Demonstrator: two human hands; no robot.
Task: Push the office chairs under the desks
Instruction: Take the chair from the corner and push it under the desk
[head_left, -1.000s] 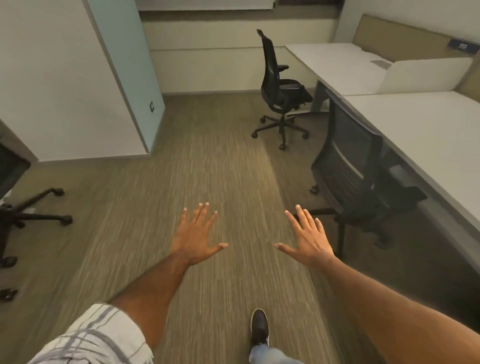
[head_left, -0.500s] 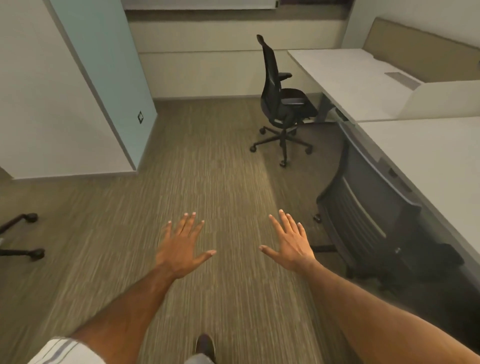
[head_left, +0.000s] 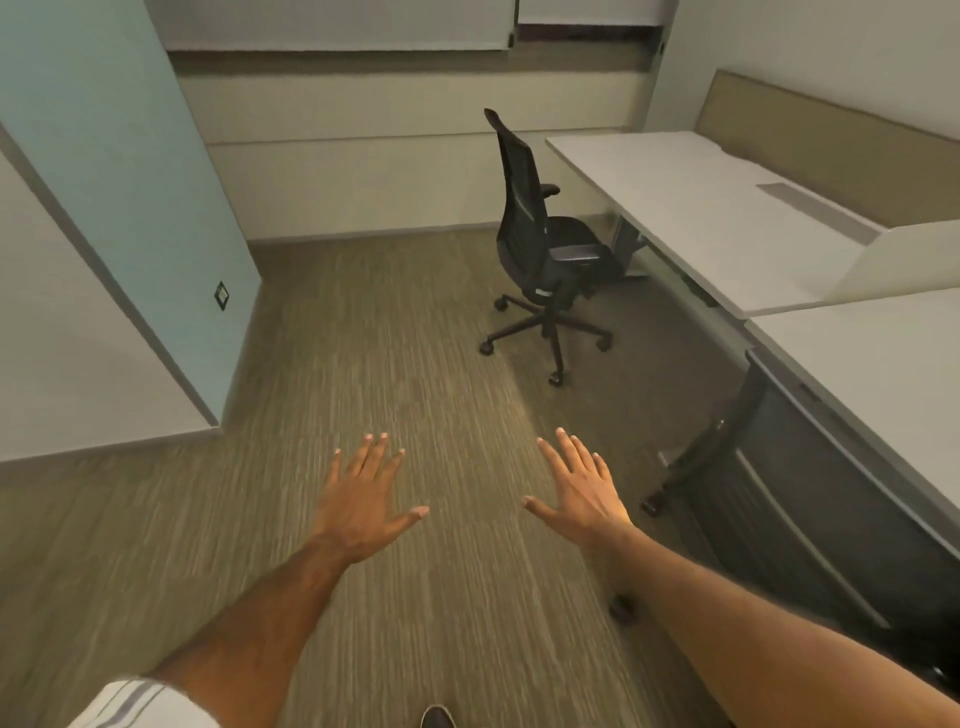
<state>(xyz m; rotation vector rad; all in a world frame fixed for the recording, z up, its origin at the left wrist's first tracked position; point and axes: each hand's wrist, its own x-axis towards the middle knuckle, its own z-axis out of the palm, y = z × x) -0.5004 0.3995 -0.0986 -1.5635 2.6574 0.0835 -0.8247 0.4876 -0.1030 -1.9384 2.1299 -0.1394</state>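
Observation:
A black mesh office chair (head_left: 535, 228) stands out on the carpet ahead, its seat facing the far white desk (head_left: 691, 208) and only partly under it. A second dark chair (head_left: 810, 499) sits close on my right, tucked against the near desk (head_left: 883, 364). My left hand (head_left: 363, 499) and my right hand (head_left: 582, 488) hover over the carpet with fingers spread, holding nothing and touching neither chair.
A pale blue and white partition wall (head_left: 130, 208) juts in from the left. A low wall (head_left: 389, 171) closes the far end. A beige divider (head_left: 831, 150) runs behind the desks. My shoe tip (head_left: 436, 719) shows at the bottom.
I have walked forward: the far chair is larger and nearer, the near chair has slid to my right edge, and the chair base at far left has left view. Both hands stay spread.

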